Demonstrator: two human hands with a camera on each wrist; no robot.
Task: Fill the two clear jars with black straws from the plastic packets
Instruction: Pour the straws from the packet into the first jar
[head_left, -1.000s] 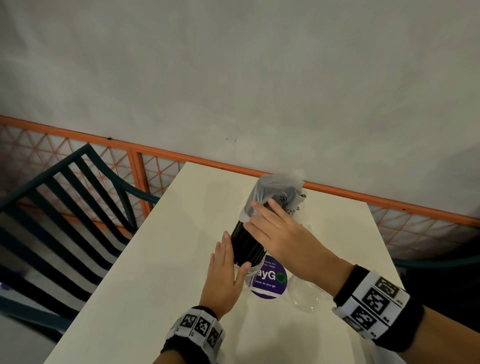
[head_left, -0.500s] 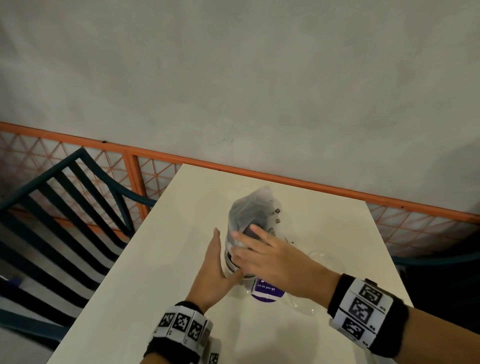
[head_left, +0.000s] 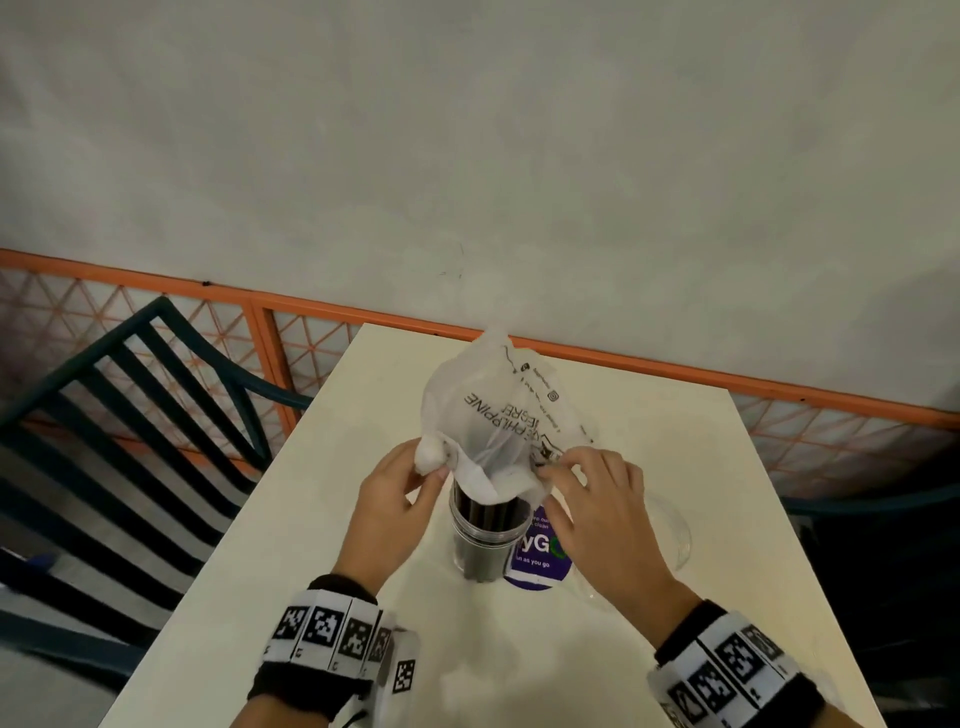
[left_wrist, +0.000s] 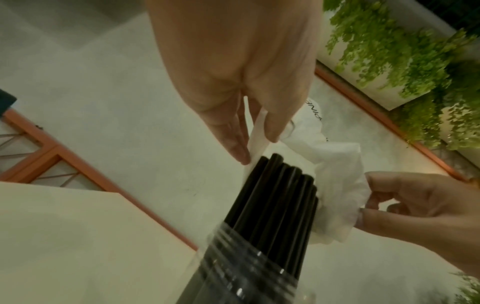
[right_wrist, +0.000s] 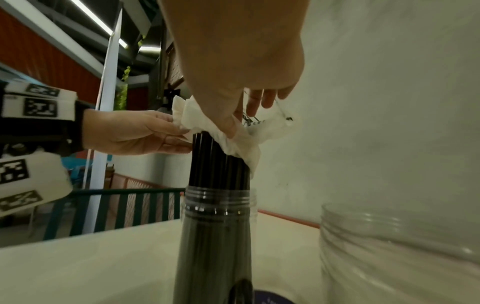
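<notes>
Low in the centre of the head view, our left hand (head_left: 387, 512) and right hand (head_left: 597, 512) each pinch an edge of the plastic packet (head_left: 493, 415), one on either side. Between them a clear jar (head_left: 480, 540) stands upright, packed with black straws (left_wrist: 275, 195) whose tops poke out under the film. We judge the packet thin, limp and slippery, best gripped at its bunched mouth. The straws seem light and stiff. At right, the second jar (right_wrist: 394, 246) stands empty on the white table (head_left: 311, 519).
</notes>
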